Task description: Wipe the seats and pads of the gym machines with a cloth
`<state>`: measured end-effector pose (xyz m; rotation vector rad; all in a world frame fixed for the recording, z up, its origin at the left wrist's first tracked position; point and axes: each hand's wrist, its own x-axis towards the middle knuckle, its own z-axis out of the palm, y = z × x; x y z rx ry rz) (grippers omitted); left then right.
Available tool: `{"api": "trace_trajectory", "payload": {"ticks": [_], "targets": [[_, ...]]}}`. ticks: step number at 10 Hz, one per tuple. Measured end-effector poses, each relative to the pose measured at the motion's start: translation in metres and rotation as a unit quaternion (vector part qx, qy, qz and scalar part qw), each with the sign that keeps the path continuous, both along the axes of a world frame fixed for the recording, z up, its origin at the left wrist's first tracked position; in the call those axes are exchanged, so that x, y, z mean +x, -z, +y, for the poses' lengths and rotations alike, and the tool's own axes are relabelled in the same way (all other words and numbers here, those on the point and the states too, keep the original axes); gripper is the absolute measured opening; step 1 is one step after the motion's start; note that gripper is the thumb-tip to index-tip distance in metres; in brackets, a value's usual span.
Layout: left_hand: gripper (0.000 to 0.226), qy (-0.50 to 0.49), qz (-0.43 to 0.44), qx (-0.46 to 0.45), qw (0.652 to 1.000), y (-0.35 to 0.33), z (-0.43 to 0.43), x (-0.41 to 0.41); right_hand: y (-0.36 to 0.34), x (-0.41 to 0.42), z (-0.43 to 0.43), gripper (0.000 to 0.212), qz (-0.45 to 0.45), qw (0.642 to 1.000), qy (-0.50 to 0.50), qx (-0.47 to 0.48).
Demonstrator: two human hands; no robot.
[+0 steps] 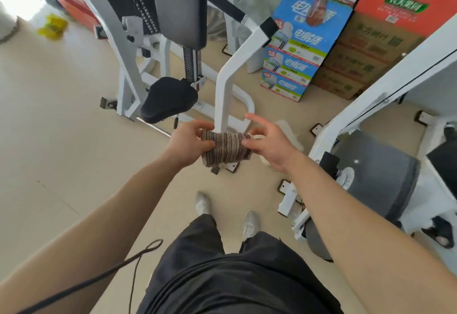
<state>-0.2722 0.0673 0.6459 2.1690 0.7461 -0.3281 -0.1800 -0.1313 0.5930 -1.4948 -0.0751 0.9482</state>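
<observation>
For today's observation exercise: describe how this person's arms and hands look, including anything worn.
Both forearms are bare, with no sleeves in view. The left hand and right hand wear no gloves, and no watch, ring or wristband shows. A thin dark looped cord runs beside the left forearm.

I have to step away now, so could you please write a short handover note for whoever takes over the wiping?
Left hand grips the left end of the cloth.
Right hand pinches its right end, forefinger raised.
The cloth is bunched in the air between them, touching no machine.
The black seat and back pad are ahead on the left; a grey pad is on the machine to the right.
Done: nothing shows which pads are wiped.
Left: wipe the seat, back pad and grey pad.
</observation>
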Motion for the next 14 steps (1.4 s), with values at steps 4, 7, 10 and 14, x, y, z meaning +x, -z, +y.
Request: {"api": "trace_trajectory", "payload": {"ticks": [4, 7, 10, 14], "targets": [[0.017, 0.346, 0.021, 0.159, 0.924, 0.09, 0.021, 0.128, 0.053, 0.056, 0.024, 0.016, -0.158, 0.922, -0.08, -0.344], [0.027, 0.135, 0.126, -0.223, 0.957, 0.219, 0.009, 0.205, 0.177, 0.085, 0.003, 0.02, 0.142, 0.942, 0.273, -0.133], [0.056, 0.0, 0.154, -0.36, 0.92, 0.386, -0.051, 0.247, 0.336, 0.126, -0.025, 0.035, 0.2, 0.887, 0.4, -0.116], [0.067, 0.258, 0.135, 0.055, 0.955, 0.459, -0.063, 0.295, 0.416, 0.178, -0.059, 0.051, 0.115, 0.858, 0.29, -0.408]]}}
